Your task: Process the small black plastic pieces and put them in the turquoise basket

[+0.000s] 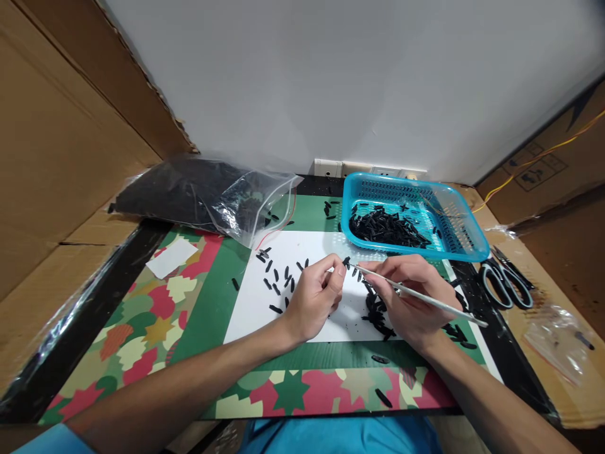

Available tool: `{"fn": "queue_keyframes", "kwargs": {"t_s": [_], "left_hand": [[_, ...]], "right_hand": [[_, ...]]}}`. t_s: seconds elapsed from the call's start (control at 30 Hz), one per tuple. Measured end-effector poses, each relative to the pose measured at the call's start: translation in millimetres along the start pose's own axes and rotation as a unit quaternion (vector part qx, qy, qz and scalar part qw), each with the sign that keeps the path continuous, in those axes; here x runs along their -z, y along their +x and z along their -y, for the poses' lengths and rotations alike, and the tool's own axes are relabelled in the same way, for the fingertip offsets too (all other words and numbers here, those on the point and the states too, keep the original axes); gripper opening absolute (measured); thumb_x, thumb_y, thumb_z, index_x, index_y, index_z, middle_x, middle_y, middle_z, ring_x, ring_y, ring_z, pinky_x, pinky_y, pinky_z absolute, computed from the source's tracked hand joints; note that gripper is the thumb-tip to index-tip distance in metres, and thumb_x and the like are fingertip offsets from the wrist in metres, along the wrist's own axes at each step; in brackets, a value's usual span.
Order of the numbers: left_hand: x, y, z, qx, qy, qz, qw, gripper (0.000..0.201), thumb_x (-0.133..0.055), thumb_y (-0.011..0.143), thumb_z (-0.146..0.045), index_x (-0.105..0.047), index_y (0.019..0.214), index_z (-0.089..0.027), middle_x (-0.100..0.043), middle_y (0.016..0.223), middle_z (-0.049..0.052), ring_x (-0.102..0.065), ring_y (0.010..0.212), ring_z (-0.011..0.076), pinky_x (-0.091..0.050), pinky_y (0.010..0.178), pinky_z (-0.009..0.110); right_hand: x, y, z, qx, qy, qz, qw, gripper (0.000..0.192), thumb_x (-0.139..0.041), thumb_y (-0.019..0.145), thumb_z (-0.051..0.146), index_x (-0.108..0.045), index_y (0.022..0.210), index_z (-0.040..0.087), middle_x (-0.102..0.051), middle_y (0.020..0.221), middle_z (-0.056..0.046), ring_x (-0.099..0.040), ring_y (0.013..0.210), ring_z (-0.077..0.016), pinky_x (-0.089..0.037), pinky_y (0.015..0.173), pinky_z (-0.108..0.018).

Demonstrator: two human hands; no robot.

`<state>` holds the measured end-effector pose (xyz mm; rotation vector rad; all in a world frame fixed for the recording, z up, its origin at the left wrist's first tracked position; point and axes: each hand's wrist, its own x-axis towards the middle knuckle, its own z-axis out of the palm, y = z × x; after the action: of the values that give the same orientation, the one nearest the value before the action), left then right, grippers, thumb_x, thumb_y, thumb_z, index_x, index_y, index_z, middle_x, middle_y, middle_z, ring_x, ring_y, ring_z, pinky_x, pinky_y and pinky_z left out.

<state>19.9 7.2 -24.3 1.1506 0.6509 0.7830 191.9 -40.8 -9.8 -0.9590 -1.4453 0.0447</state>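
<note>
**Head view: two hands working a small black piece with a thin rod**

Head camera, left to right. A clear bag (208, 198) of black material lies far left on the counter (142, 315). Loose black pieces (276, 284) scatter over a white sheet (307, 249). The left hand (314, 296) pinches one small black piece (346, 261) between thumb and forefinger; the right hand (411, 293) grips a thin metal rod (420, 295), its tip meeting that piece. A blue basket (466, 236) holds more pieces; scissors (503, 284) lie far right. The piece is judged light, stiff and easily dropped, best held at its sides. No legible writing or brand shows.
</note>
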Motion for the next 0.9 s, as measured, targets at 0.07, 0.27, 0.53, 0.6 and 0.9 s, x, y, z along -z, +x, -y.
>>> {"fn": "queue_keyframes", "kwargs": {"t_s": [0.07, 0.27, 0.53, 0.6, 0.9], "left_hand": [[0.1, 0, 0, -0.006, 0.011, 0.001, 1.000, 0.042, -0.062, 0.100, -0.056, -0.046, 0.081, -0.022, -0.034, 0.056, -0.010, -0.027, 0.046, 0.0057, -0.026, 0.041, 0.016], [0.3, 0, 1, -0.011, 0.032, 0.000, 0.999, 0.042, -0.058, 0.102, -0.056, -0.046, 0.081, -0.022, -0.036, 0.055, -0.010, -0.028, 0.046, 0.0058, -0.027, 0.042, 0.017], [1.4, 0, 1, -0.015, 0.057, -0.018, 0.998, 0.041, -0.060, 0.102, -0.055, -0.047, 0.082, -0.022, -0.038, 0.055, -0.010, -0.031, 0.046, 0.0056, -0.028, 0.043, 0.017], [1.1, 0, 0, -0.011, 0.059, -0.027, 0.998, 0.042, -0.062, 0.100, -0.057, -0.046, 0.081, -0.022, -0.037, 0.055, -0.010, -0.031, 0.046, 0.0056, -0.026, 0.042, 0.017], [0.5, -2, 1, -0.008, 0.093, -0.033, 0.995, 0.041, -0.057, 0.102, -0.057, -0.048, 0.083, -0.021, -0.032, 0.056, -0.010, -0.026, 0.046, 0.0053, -0.021, 0.045, 0.019]], "right_hand": [[1, 0, 1, -0.001, -0.003, 0.002, 1.000, 0.029, -0.086, 0.085, 0.009, -0.060, 0.081, 0.022, -0.072, 0.079, 0.000, -0.081, 0.075, -0.0220, -0.070, 0.065, -0.034], [0, 6, 7, 0.005, -0.002, 0.008, 1.000, 0.031, -0.083, 0.086, 0.005, -0.058, 0.080, 0.022, -0.072, 0.078, 0.000, -0.082, 0.074, -0.0212, -0.069, 0.063, -0.029], [3, 7, 5, 0.042, -0.042, 0.051, 0.997, 0.023, -0.086, 0.086, 0.009, -0.066, 0.087, 0.021, -0.080, 0.083, -0.005, -0.084, 0.082, -0.0239, -0.069, 0.069, -0.031], [4, 5, 1, 0.061, -0.056, 0.059, 0.995, 0.021, -0.087, 0.085, 0.010, -0.069, 0.090, 0.021, -0.081, 0.083, -0.004, -0.084, 0.083, -0.0239, -0.069, 0.072, -0.031], [3, 7, -6, 0.093, -0.074, 0.116, 0.986, 0.020, -0.079, 0.088, 0.006, -0.074, 0.099, 0.022, -0.084, 0.098, -0.008, -0.083, 0.097, -0.0278, -0.071, 0.085, -0.041]]}}
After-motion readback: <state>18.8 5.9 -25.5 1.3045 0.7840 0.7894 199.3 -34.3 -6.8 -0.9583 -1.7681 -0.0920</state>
